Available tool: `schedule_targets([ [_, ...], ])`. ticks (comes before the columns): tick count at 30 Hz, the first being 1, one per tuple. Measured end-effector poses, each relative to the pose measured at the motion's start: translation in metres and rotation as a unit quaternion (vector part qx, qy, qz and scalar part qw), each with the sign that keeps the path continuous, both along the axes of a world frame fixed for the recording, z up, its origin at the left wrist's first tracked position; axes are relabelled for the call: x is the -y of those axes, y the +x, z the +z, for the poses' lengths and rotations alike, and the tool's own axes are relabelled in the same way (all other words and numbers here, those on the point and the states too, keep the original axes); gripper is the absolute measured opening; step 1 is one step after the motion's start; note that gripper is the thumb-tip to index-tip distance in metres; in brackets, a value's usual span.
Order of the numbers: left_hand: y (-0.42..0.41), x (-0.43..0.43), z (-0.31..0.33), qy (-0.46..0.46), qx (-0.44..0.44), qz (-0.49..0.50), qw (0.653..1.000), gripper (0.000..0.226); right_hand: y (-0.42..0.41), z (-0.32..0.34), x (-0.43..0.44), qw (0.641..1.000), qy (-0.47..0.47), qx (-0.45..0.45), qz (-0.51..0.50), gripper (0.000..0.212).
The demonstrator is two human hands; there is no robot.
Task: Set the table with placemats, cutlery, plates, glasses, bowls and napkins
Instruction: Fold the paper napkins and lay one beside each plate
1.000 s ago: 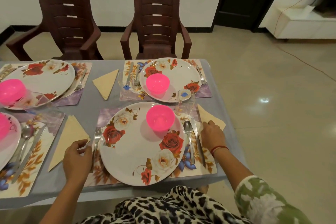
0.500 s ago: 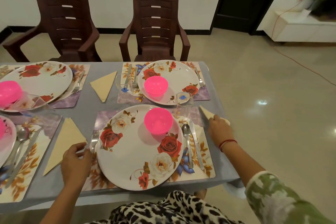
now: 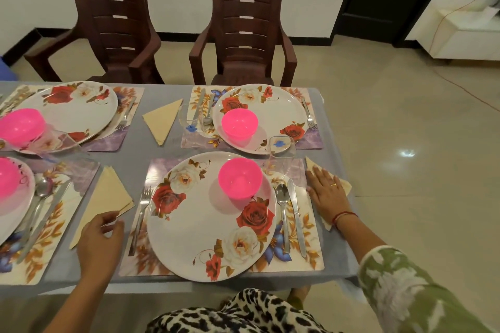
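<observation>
Lower right of the frame: a green sleeve (image 3: 400, 286) printed with white flowers, edged with a pale cuff. A red thread bracelet (image 3: 345, 216) circles the wrist; the right hand (image 3: 328, 192) wears a gold ring (image 3: 334, 184). Bottom centre: black-and-white leopard-print cloth (image 3: 238, 316).

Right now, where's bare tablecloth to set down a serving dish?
Mainly the grey tablecloth patch between the far napkin, near napkin and front placemat. Elsewhere it's crowded; the right hand covers the right-edge napkin.
</observation>
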State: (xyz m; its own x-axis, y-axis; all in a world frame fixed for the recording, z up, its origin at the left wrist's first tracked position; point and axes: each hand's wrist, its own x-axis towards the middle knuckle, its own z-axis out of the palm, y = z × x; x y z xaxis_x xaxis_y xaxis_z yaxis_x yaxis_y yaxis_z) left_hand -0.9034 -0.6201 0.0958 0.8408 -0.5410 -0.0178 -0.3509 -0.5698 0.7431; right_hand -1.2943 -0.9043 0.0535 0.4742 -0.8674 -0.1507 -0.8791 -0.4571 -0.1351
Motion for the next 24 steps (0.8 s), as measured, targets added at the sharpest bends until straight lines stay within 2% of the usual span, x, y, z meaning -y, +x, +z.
schedule_targets([
  [8,-0.005,0.008,-0.001,0.0,-0.01,-0.001,1.0,0.028,0.001,-0.008,-0.003,0.999,0.01,0.013,-0.038,0.085],
  [11,-0.005,0.01,0.0,-0.009,-0.012,-0.002,1.0,0.027,0.001,-0.008,-0.003,0.998,0.03,0.035,-0.046,0.078],
  [14,-0.003,0.008,0.001,-0.024,-0.008,-0.002,1.0,0.027,0.006,0.005,-0.009,0.982,0.002,0.157,-0.103,0.081],
  [17,0.0,0.005,0.002,-0.042,-0.015,0.007,0.999,0.026,0.024,0.032,-0.033,0.938,-0.091,0.301,-0.145,0.076],
  [19,-0.002,0.002,0.0,-0.044,-0.02,0.01,0.999,0.025,0.039,0.046,-0.063,0.904,-0.094,0.382,-0.164,0.069],
  [21,-0.004,-0.003,-0.003,-0.049,-0.023,0.009,0.998,0.025,0.055,0.051,-0.098,0.898,-0.078,0.412,-0.132,0.065],
  [24,-0.004,-0.012,-0.005,-0.048,-0.03,0.002,0.998,0.024,0.073,0.05,-0.14,0.915,-0.059,0.397,-0.046,0.056],
])
